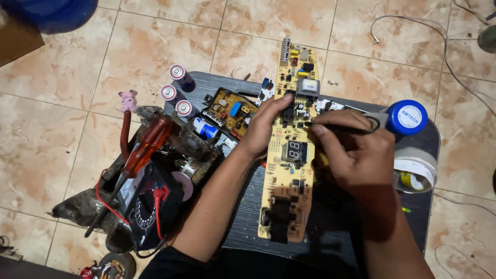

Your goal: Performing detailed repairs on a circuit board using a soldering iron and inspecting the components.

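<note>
A long yellow circuit board (pixel 289 181) with a small digit display lies on a dark stool top (pixel 336 222). My left hand (pixel 263 126) rests on the board's left edge, thumb pressing near its upper components. My right hand (pixel 356 150) grips a thin dark tool (pixel 338 129) like a pen, its tip touching the board near the middle. A smaller yellow circuit board (pixel 230 109) lies to the left of my left hand.
Three batteries (pixel 178 93) stand at the stool's left corner. A red-handled screwdriver (pixel 144 150) lies over a black multimeter (pixel 150 206) with red leads. A blue-capped jar (pixel 407 118) and a tape roll (pixel 416 168) sit at right. White wires (pixel 413 26) trail over the tiled floor.
</note>
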